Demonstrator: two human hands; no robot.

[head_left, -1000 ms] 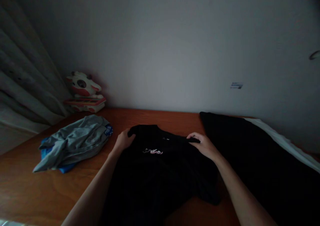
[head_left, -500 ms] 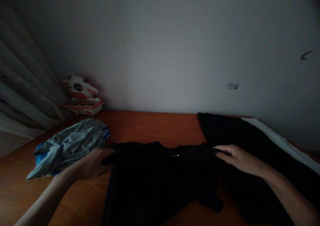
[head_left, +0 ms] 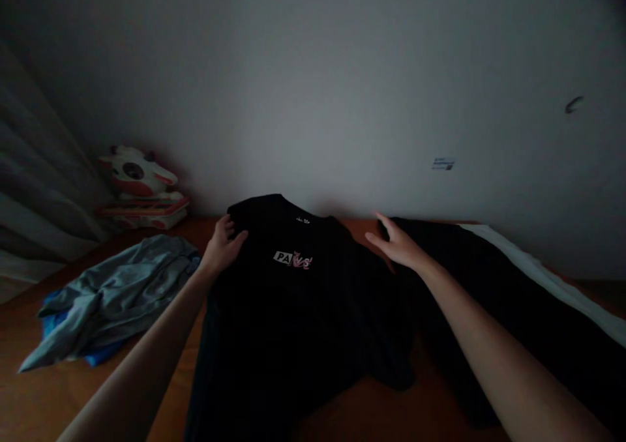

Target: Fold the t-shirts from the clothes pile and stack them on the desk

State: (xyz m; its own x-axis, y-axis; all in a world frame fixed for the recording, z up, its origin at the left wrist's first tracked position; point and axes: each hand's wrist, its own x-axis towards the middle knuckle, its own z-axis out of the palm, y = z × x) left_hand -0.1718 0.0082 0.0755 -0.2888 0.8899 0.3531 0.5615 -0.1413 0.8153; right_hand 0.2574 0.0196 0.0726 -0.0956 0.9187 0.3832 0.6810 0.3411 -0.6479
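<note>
Three garments point(head_left: 293, 311), one toy point(head_left: 134, 178)

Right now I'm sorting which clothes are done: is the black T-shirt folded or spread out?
Spread out. The black T-shirt lies open, chest print showing, with the left hand and right hand at its shoulders.

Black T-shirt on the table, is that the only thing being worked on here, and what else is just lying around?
In hand:
black T-shirt, the left hand gripping its shoulder
right hand, open at its other shoulder

Lying about:
grey and blue garment
black garment
cow-like toy
wooden table
</note>
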